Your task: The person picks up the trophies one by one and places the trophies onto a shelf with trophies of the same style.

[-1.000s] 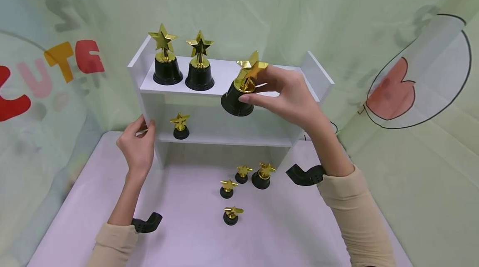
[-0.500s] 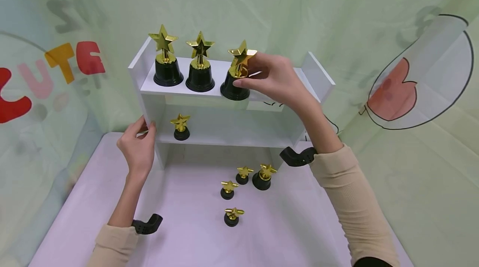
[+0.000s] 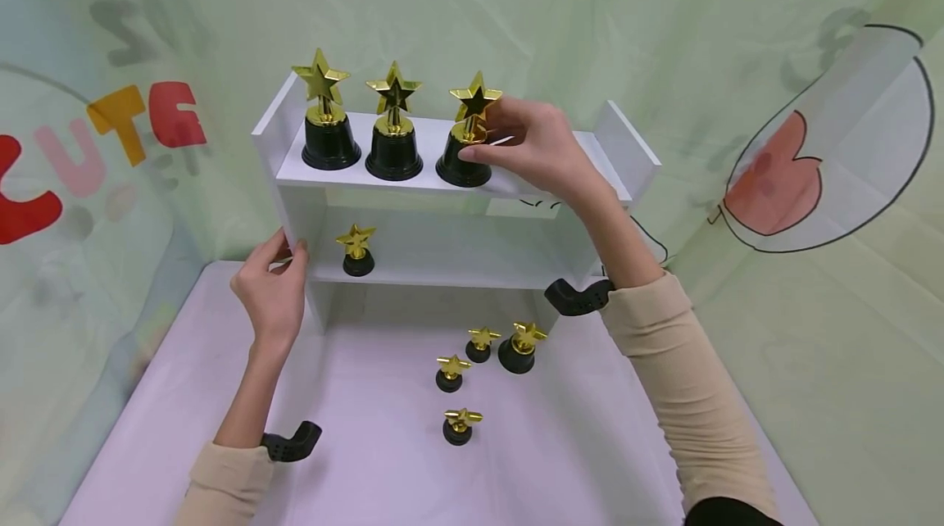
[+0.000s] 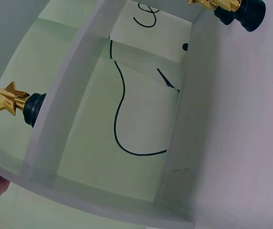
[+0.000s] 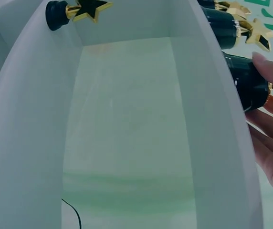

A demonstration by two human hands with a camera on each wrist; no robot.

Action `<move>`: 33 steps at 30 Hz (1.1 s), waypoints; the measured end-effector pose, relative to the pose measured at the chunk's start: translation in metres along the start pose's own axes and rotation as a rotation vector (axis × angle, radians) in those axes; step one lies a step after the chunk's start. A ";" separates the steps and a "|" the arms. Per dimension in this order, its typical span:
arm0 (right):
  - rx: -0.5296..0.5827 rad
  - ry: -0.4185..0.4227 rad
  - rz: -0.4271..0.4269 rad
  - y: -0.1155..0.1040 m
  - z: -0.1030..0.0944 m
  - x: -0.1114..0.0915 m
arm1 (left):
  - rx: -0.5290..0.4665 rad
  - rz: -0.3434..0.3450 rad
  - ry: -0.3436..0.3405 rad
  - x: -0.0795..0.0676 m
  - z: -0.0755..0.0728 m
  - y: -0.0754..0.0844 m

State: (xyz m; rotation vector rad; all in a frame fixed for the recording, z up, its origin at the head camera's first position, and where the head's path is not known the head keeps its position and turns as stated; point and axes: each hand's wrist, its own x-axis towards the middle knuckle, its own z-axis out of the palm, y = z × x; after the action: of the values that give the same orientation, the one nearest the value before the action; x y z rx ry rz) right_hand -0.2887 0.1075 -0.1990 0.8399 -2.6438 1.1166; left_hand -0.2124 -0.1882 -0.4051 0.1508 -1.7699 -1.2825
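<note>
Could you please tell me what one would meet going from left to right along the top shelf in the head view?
Left side panel → first star trophy → second star trophy → third star trophy → right hand, holding that third trophy → right side panel.

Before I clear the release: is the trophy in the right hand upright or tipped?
Upright: the trophy stands on the top shelf, star up and base down, with the right hand gripping it.
</note>
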 end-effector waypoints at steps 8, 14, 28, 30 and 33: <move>0.077 0.018 0.002 0.007 0.005 -0.001 | -0.001 0.006 0.004 0.000 0.001 0.001; 0.100 -0.001 0.037 0.013 0.002 -0.008 | -0.011 0.008 0.000 -0.001 0.002 0.001; 0.130 0.170 -0.096 0.016 -0.002 -0.051 | 0.029 -0.013 -0.003 0.000 -0.001 0.004; 0.149 0.197 -0.129 0.014 -0.002 -0.058 | 0.027 -0.022 -0.003 0.000 -0.001 0.005; 0.182 0.224 -0.184 0.011 0.000 -0.070 | 0.026 -0.026 -0.006 0.000 0.000 0.007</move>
State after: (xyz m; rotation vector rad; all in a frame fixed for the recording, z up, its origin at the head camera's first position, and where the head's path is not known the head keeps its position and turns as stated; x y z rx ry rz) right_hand -0.2366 0.1445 -0.2297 0.9086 -2.2616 1.3300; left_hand -0.2095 -0.1851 -0.3999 0.1855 -1.7950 -1.2802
